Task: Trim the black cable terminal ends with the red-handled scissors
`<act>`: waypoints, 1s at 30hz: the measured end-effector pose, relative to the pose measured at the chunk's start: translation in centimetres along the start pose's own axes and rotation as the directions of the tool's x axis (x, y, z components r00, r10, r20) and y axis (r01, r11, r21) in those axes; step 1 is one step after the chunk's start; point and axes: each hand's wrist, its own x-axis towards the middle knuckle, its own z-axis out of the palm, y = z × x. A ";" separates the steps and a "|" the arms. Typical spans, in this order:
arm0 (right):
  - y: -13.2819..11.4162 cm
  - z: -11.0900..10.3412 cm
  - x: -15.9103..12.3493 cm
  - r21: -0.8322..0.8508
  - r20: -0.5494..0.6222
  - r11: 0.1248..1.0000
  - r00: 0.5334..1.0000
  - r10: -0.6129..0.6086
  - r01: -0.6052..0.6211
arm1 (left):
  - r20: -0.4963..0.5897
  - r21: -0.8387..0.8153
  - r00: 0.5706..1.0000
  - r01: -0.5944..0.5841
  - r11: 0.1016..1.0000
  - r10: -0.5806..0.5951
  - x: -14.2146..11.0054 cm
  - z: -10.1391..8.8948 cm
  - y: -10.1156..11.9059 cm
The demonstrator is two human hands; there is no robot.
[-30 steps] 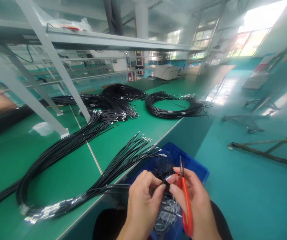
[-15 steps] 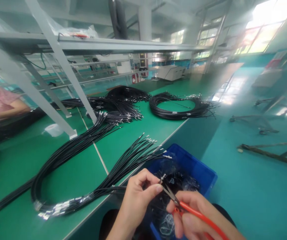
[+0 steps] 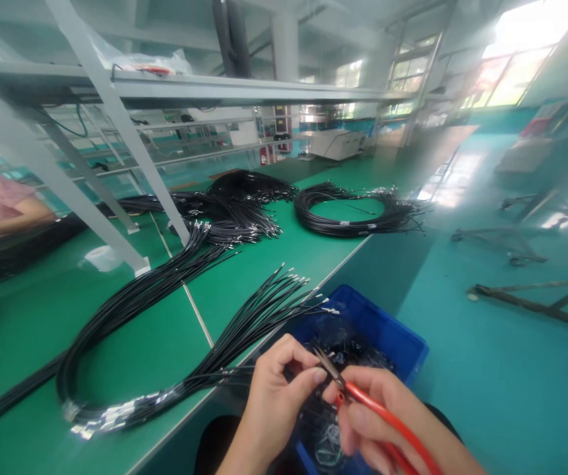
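Note:
My left hand (image 3: 281, 396) pinches the end of a black cable (image 3: 238, 371) between thumb and forefinger; the cable runs back to the bundle on the table. My right hand (image 3: 377, 409) is closed round the red handles of a pair of pliers (image 3: 330, 367), whose narrow metal jaws reach the cable end at my left fingertips. Whether the jaws grip it I cannot tell. Left of my hands, the black cable bundle (image 3: 115, 303) curves in a U, with a taped band of white labels (image 3: 120, 414) and its pale tips fanned toward me.
A blue bin (image 3: 402, 336) with dark scraps and clear plastic stands below my hands, beside the green table (image 3: 264, 323). Coiled cables (image 3: 343, 224) lie farther back. White shelf posts (image 3: 110, 125) rise at left, near a white roll (image 3: 103, 258) and another person's arm (image 3: 21, 218).
The pliers' jaws have moved up and left onto the tip at my left fingers, and my right hand has come closer. The pale piece sticking up there no longer shows.

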 end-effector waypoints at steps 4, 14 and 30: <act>0.1 0.5 -0.2 -0.187 -0.143 0.971 0.982 0.123 -0.149 | -0.025 0.002 1.000 0.010 1.000 -0.010 0.1 0.0 -0.1; 0.0 1.7 1.5 -0.102 -0.547 0.905 0.736 -0.398 0.414 | 0.053 -0.069 0.994 0.095 0.993 -0.091 -0.3 0.0 -0.1; 0.8 3.7 2.9 0.170 -0.448 0.887 0.836 -0.318 0.429 | 0.137 -0.336 0.976 0.204 0.919 -0.166 -0.4 0.3 0.5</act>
